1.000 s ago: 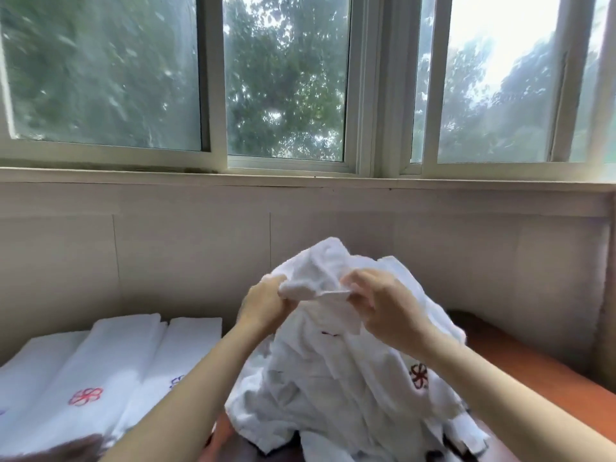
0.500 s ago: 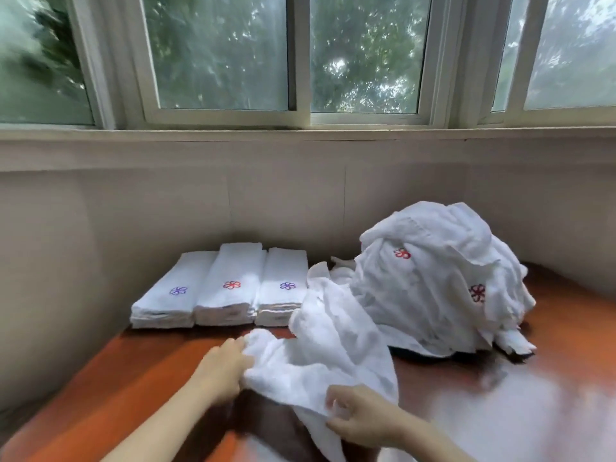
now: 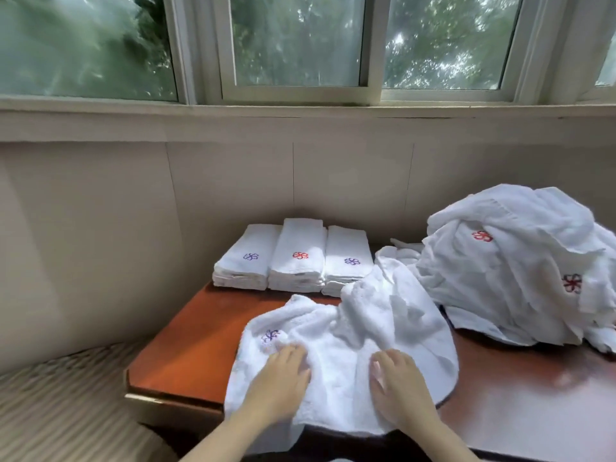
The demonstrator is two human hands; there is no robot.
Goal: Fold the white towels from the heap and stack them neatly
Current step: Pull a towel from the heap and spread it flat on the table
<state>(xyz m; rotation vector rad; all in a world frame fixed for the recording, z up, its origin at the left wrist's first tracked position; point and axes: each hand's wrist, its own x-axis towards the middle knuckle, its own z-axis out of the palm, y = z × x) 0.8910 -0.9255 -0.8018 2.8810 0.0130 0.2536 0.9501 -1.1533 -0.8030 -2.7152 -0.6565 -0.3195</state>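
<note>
A rumpled white towel (image 3: 360, 328) with a purple flower mark lies spread on the reddish wooden table (image 3: 186, 348), its near edge hanging over the front. My left hand (image 3: 283, 378) and my right hand (image 3: 396, 381) both rest flat on it, palms down, fingers slightly apart. The heap of unfolded white towels (image 3: 513, 268) sits at the right, touching the spread towel's far corner. Three stacks of folded towels (image 3: 296, 258) stand side by side at the back against the wall.
A beige wall and a window sill (image 3: 300, 111) rise directly behind the table. A striped cushion or mattress (image 3: 66, 405) lies low at the left, beside the table's left edge. Bare wood shows left of the towel and at the front right.
The towel came off the heap and was pulled down onto the table in front of me. My hands went from gripping it to lying flat on it. The view dropped and shifted left.
</note>
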